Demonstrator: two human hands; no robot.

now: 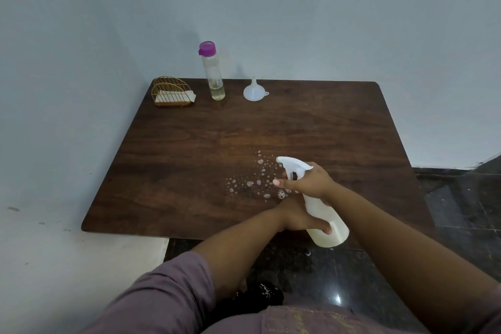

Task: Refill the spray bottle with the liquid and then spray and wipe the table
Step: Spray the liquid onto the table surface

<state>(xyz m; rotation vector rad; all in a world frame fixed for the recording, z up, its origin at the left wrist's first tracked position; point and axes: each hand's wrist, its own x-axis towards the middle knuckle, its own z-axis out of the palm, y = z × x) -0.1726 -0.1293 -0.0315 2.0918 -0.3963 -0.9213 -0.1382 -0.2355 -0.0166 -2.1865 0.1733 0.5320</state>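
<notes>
A white spray bottle (329, 226) is tilted over the near right part of the dark wooden table (189, 149), nozzle pointing left and away. My right hand (306, 182) grips its neck and trigger. My left hand (298, 215) holds the bottle's body from the left, thumb across it. Foamy droplets (252, 183) lie on the table in front of the nozzle. A clear refill bottle (214, 73) with a purple cap stands at the back, with a little yellowish liquid in its bottom. A white funnel (254, 91) sits upside down beside it.
A gold wire holder (170, 92) with white tissues sits at the table's back left corner. The table stands against a pale wall at the back and left. Dark glossy floor (461, 211) lies to the right and below the near edge.
</notes>
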